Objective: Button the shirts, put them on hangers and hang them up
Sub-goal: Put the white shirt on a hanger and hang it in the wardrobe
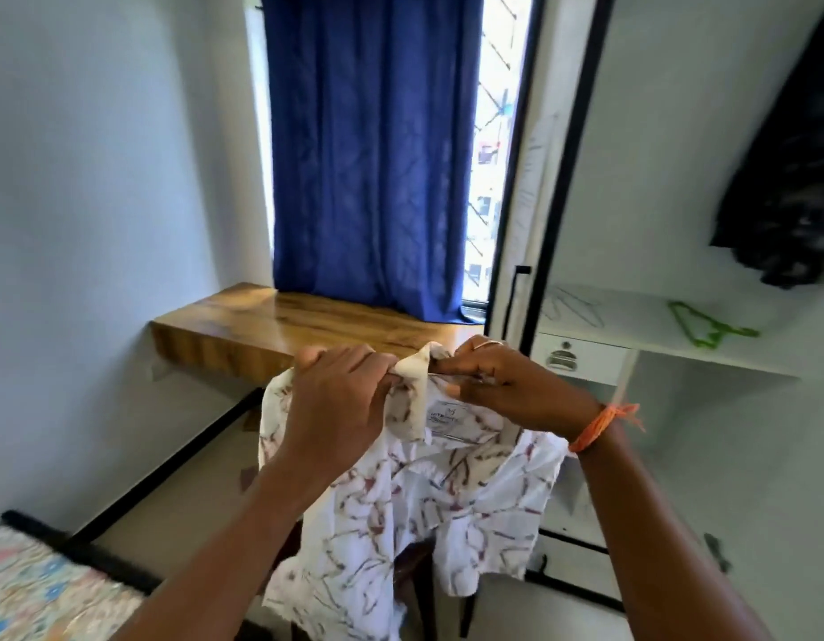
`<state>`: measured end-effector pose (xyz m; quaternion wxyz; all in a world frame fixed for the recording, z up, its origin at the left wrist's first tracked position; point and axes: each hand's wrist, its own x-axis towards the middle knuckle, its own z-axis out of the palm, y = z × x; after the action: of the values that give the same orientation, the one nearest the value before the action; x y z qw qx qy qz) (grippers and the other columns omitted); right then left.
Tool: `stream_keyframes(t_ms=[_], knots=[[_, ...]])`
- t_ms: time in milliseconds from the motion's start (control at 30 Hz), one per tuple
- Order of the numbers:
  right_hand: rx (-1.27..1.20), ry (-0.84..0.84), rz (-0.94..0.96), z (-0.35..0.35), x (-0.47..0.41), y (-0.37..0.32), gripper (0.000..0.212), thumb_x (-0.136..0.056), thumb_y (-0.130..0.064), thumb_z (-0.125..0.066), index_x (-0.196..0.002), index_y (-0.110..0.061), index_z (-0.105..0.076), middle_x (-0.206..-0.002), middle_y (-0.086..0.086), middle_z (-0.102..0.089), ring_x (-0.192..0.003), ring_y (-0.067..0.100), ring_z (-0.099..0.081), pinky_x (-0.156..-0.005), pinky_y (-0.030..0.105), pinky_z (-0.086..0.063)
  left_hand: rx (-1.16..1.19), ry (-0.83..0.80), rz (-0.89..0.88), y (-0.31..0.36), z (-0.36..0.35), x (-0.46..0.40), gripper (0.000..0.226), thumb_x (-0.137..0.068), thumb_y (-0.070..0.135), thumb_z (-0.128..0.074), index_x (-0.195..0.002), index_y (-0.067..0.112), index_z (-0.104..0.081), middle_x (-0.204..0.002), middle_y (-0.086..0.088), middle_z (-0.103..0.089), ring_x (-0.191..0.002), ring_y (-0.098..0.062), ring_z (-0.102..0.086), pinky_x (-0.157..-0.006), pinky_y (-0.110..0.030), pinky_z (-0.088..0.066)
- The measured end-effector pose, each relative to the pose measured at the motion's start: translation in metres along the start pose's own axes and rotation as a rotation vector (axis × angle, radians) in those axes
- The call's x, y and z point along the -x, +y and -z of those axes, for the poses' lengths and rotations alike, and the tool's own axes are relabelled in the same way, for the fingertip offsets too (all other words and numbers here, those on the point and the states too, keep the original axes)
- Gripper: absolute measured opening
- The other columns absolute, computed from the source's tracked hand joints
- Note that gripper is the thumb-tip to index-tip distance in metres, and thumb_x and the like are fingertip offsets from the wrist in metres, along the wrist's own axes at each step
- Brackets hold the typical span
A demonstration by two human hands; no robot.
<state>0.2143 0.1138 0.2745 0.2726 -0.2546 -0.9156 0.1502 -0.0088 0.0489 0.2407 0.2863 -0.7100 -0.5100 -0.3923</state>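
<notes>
A white shirt (400,501) with a brown line pattern hangs in the air in front of me, its neck label facing me. My left hand (336,400) grips the collar on the left side. My right hand (498,386) pinches the collar on the right, close to the left hand, with a thin metal piece showing between them that looks like a hanger hook. The rest of any hanger is hidden inside the shirt. A green hanger (706,328) lies on the white wardrobe shelf (632,337) to the right, beside a pale hanger (572,307).
A wooden desk top (262,330) juts from the wall under a blue curtain (373,155). The open wardrobe on the right holds a dark garment (784,178) hanging high and a small drawer (572,358). A patterned bed (44,589) is at the lower left.
</notes>
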Motion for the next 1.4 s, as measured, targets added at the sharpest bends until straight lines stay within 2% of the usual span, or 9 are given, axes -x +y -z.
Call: stream_keyframes(t_ms=[167, 333, 500, 600, 700, 767, 933, 1167, 1400], knots=[[-0.030, 0.274, -0.034, 0.060, 0.057, 0.044, 0.028, -0.082, -0.002, -0.064, -0.107, -0.011, -0.074, -0.091, 0.003, -0.064, -0.090, 0.017, -0.061, -0.080, 0.025, -0.050, 0.007, 0.140, -0.133, 0.081, -0.034, -0.052, 0.006, -0.090, 0.020, -0.064, -0.093, 0.019, -0.069, -0.081, 0.002, -0.063, -0.079, -0.026, -0.056, -0.074, -0.038, -0.029], [-0.030, 0.317, -0.166, 0.109, 0.092, 0.089, 0.038, -0.078, -0.002, -0.064, -0.108, -0.025, -0.070, -0.092, 0.011, -0.065, -0.086, 0.017, -0.063, -0.078, 0.030, -0.053, 0.117, -0.042, -0.178, 0.128, -0.092, -0.093, 0.007, -0.086, 0.027, -0.064, -0.089, 0.021, -0.067, -0.080, 0.003, -0.062, -0.078, -0.025, -0.054, -0.070, -0.036, -0.027], [-0.014, 0.411, -0.263, 0.158, 0.121, 0.126, 0.040, -0.078, 0.001, -0.071, -0.110, -0.022, -0.074, -0.099, 0.009, -0.070, -0.090, 0.016, -0.068, -0.081, 0.025, -0.054, 0.349, -0.134, -0.152, 0.175, -0.145, -0.122, 0.012, -0.087, 0.026, -0.066, -0.095, 0.018, -0.070, -0.082, 0.000, -0.063, -0.077, -0.025, -0.060, -0.059, -0.032, -0.044], [0.145, 0.486, -0.261, 0.167, 0.129, 0.146, 0.038, -0.079, -0.016, -0.077, -0.116, -0.018, -0.070, -0.094, 0.011, -0.073, -0.084, 0.021, -0.070, -0.080, 0.037, -0.057, 0.368, -0.170, -0.103, 0.192, -0.162, -0.130, 0.020, -0.096, 0.033, -0.052, -0.097, 0.021, -0.068, -0.087, 0.003, -0.061, -0.081, -0.022, -0.060, -0.059, -0.027, -0.035], [0.522, 0.690, -0.387, 0.175, 0.144, 0.173, 0.040, -0.077, -0.029, -0.079, -0.117, -0.028, -0.072, -0.095, -0.011, -0.071, -0.090, 0.027, -0.063, -0.082, 0.048, -0.051, 0.449, -0.213, -0.085, 0.213, -0.194, -0.150, 0.028, -0.100, 0.036, -0.041, -0.101, 0.022, -0.065, -0.092, 0.003, -0.060, -0.086, -0.022, -0.060, -0.062, -0.029, -0.034], [0.739, 0.844, -0.408, 0.177, 0.156, 0.182, 0.033, -0.078, -0.016, -0.079, -0.110, -0.025, -0.076, -0.103, -0.019, -0.065, -0.105, 0.028, -0.058, -0.088, 0.046, -0.048, 0.465, -0.215, -0.075, 0.226, -0.212, -0.161, 0.028, -0.100, 0.035, -0.042, -0.098, 0.022, -0.066, -0.090, 0.004, -0.060, -0.082, -0.021, -0.060, -0.060, -0.028, -0.033], [0.578, 1.326, -0.384, 0.196, 0.168, 0.209, 0.025, -0.084, 0.002, -0.070, -0.106, -0.009, -0.073, -0.104, 0.005, -0.068, -0.098, 0.015, -0.064, -0.083, 0.027, -0.055, 0.559, -0.143, -0.033, 0.237, -0.252, -0.184, 0.018, -0.096, 0.025, -0.055, -0.091, 0.017, -0.070, -0.076, 0.001, -0.060, -0.068, -0.019, -0.057, -0.056, -0.027, -0.037], [0.851, 0.843, -0.492, 0.253, 0.197, 0.316, 0.041, -0.101, -0.032, -0.034, -0.098, -0.009, -0.069, -0.093, 0.009, -0.071, -0.083, 0.029, -0.064, -0.071, 0.037, -0.050, 0.588, 0.014, 0.008, 0.243, -0.343, -0.245, 0.017, -0.088, 0.021, -0.058, -0.094, 0.011, -0.070, -0.084, -0.008, -0.066, -0.079, -0.032, -0.058, -0.071, -0.039, -0.045], [1.112, 0.847, -0.282, 0.333, 0.196, 0.401, 0.051, -0.106, -0.041, -0.029, -0.075, -0.011, -0.056, -0.063, 0.010, -0.056, -0.053, 0.034, -0.054, -0.045, 0.031, -0.035, 0.516, 0.004, -0.065, 0.260, -0.402, -0.331, 0.022, -0.088, 0.018, -0.053, -0.099, 0.015, -0.072, -0.090, -0.010, -0.068, -0.083, -0.036, -0.059, -0.076, -0.045, -0.047]])
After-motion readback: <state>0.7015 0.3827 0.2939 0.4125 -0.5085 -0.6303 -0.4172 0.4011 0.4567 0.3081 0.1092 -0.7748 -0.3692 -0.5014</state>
